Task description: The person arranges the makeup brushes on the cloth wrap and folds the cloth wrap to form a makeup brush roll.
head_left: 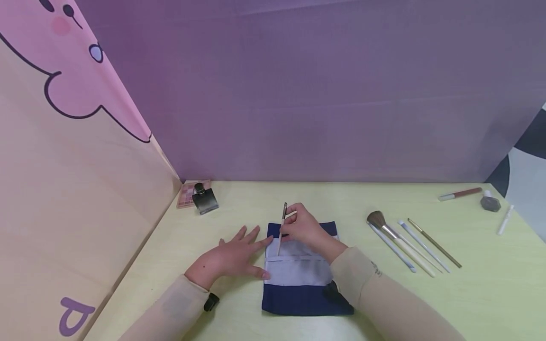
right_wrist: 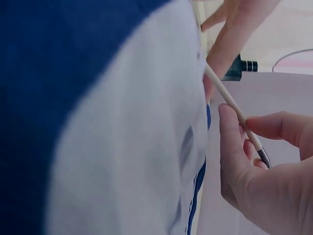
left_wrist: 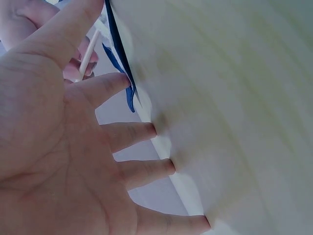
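Note:
A navy and pale grey fabric brush pouch (head_left: 294, 273) lies flat on the table, a pocket seam running across its middle. My right hand (head_left: 306, 231) pinches a slim makeup brush (right_wrist: 227, 94) between thumb and fingers, its dark tip pointing up. The brush's lower end meets the pocket edge; in the right wrist view that end goes out of sight behind the fabric. My left hand (head_left: 233, 258) is spread with straight fingers at the pouch's left edge, the thumb and index finger touching it. In the left wrist view the other fingertips press on the tabletop.
Several makeup brushes (head_left: 403, 241) lie to the right of the pouch. A dark perfume bottle (head_left: 205, 201) and a pink checked palette (head_left: 186, 197) sit at the back left. At the far right are a lip gloss tube (head_left: 467, 192), a grey faceted bottle (head_left: 490, 204) and a white stick (head_left: 505, 219).

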The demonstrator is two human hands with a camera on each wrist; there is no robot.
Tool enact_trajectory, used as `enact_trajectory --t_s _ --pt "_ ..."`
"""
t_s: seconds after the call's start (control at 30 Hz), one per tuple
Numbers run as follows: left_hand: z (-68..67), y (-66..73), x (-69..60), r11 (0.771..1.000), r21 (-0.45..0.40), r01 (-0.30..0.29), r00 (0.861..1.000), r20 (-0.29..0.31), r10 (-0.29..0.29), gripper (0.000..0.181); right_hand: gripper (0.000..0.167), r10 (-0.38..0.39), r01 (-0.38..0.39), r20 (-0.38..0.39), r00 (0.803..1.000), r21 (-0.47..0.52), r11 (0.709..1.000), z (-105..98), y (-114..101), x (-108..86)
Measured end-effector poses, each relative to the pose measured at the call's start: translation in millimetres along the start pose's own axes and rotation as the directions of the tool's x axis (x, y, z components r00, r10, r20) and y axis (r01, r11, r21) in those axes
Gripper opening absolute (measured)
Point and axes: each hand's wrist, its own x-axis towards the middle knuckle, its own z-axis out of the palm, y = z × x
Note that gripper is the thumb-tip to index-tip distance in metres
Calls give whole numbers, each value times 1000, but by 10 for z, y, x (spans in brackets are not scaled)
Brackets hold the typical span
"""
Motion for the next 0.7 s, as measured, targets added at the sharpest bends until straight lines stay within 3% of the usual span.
enact_trajectory --t_s 0.27,0.47,0.7 --pt "-1 -5 -1 1000 -1 -2 1000 -2 2 95 76 -40 44 58 998 -75 996 30 5 -111" --pt "3 -18 2 1000 8 -12 1000 -12 12 94 82 -55 69 109 992 -126 990 46 -7 -144" --pt "1 -12 16 1000 20 -7 1000 3 7 94 78 -81 123 137 987 -338 933 27 -65 -231"
